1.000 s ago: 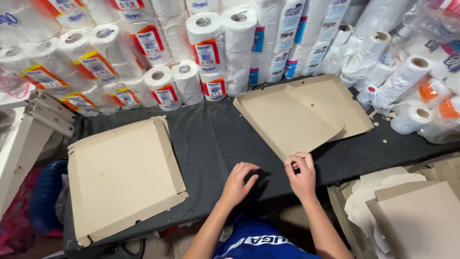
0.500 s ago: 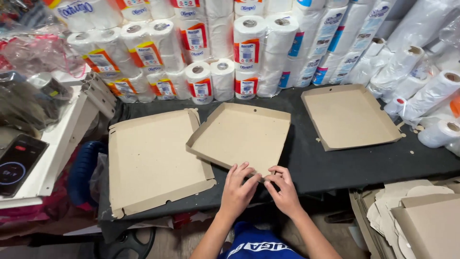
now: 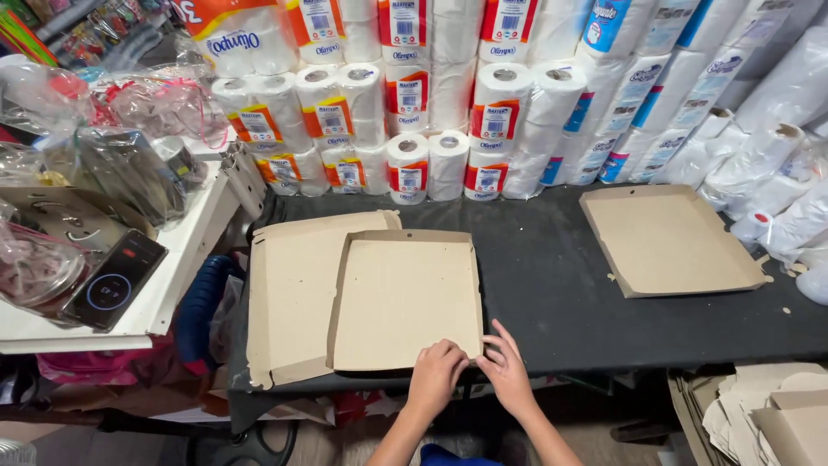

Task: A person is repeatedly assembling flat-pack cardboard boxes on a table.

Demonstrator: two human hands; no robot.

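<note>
While both hands press together at its near right corner, the shallow brown cardboard tray [image 3: 405, 298] lies on the black tabletop [image 3: 552, 293], overlapping a second flat cardboard tray [image 3: 289, 293]. Left hand [image 3: 437, 373] and right hand [image 3: 506, 371] pinch the corner flap with curled fingers.

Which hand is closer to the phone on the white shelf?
Left. The left hand is on the near edge of the middle cardboard tray, on the phone's side; the right hand is just beyond it, farther away.
</note>
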